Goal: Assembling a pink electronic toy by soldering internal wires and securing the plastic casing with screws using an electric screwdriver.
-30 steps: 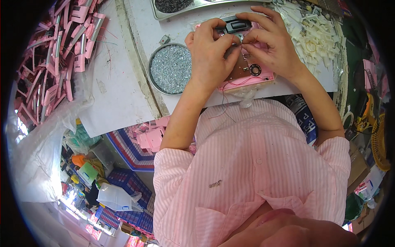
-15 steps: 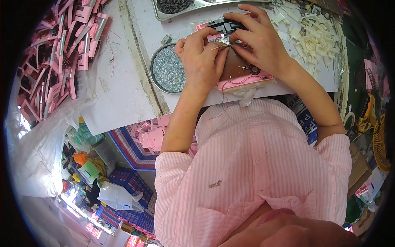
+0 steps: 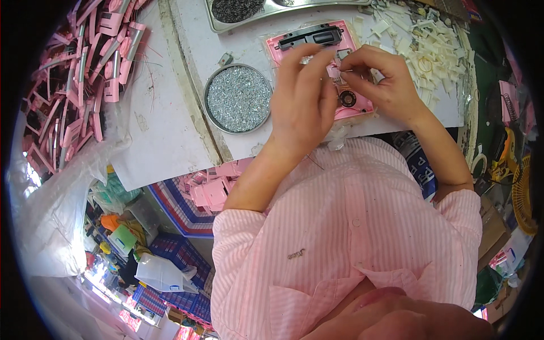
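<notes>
A pink plastic casing [image 3: 352,38] lies in front of me on the white table, partly covered by my hands. A long black part [image 3: 327,37] runs along its far side, and a round black part [image 3: 347,99] sits near its close right corner. My left hand [image 3: 303,96] is over the casing's left side, fingers curved and smeared by motion, so its grip does not show. At the casing's right half, my right hand [image 3: 385,79] is closed, thumb and forefinger pinched together just over small inner parts. What the pinch holds is too small to name.
A round dish of small silvery metal pieces [image 3: 238,99] stands left of the casing. Behind is a metal tray with dark small parts [image 3: 238,10]. White plastic pieces [image 3: 428,62] are heaped at right, pink casings [image 3: 79,85] at far left. A blue-and-red crate [image 3: 178,207] sits below the table.
My two hands have come apart from their meeting point over the casing. The left has swung right and nearer me; the right has shifted right and nearer. More of the casing shows.
</notes>
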`<state>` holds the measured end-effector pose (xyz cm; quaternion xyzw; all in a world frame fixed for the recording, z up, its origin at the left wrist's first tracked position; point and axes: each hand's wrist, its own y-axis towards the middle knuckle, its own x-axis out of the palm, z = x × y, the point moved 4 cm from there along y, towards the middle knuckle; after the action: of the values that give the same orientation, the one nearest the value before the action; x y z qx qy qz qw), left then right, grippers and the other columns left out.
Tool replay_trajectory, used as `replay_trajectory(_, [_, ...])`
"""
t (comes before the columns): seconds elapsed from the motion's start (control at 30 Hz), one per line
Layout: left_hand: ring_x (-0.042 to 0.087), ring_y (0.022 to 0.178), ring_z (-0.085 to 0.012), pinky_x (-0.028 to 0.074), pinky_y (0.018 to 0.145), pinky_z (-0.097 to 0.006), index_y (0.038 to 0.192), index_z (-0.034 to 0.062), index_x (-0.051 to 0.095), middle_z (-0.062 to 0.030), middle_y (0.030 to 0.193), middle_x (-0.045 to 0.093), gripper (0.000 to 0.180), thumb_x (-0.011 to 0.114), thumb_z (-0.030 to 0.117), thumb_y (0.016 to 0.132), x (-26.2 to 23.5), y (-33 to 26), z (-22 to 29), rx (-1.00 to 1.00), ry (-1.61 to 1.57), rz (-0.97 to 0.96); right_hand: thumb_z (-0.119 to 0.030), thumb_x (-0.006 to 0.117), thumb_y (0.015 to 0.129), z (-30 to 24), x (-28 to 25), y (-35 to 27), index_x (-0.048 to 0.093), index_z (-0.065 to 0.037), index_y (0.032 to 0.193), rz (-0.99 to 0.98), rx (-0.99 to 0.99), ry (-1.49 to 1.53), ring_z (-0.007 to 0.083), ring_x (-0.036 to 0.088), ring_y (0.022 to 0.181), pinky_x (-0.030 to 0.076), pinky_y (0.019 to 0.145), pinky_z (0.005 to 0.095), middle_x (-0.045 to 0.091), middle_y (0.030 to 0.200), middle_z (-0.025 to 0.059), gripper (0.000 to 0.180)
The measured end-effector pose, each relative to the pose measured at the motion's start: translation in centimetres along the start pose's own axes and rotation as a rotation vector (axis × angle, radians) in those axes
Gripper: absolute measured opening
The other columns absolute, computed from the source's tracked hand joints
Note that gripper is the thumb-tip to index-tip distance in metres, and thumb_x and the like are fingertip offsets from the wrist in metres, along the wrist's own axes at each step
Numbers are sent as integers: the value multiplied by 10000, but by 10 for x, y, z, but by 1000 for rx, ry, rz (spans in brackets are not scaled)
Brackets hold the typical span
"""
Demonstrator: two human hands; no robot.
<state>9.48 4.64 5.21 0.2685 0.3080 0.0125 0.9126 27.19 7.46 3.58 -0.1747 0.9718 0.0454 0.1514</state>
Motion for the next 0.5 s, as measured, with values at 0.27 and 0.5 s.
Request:
replay_trajectory(0.27, [666,783,-112,539,721,-250,1063,-21,668,-52,899,689,130,647,56,959,23,23,-25,-372,-473,-584,-28,750,782,-4,-20,-4,709,-67,953,31,-537,-382,230,644,862,522,717,310,686,917,64,180])
replay_trajectory(0.5, [646,746,-238,503,691,-319,922,2,679,-116,854,669,51,677,37,885,21,22,-14,-138,-293,-368,-55,729,877,33,-144,-110,693,-38,978,647,-30,-101,133,648,898,518,812,269,700,960,25,109])
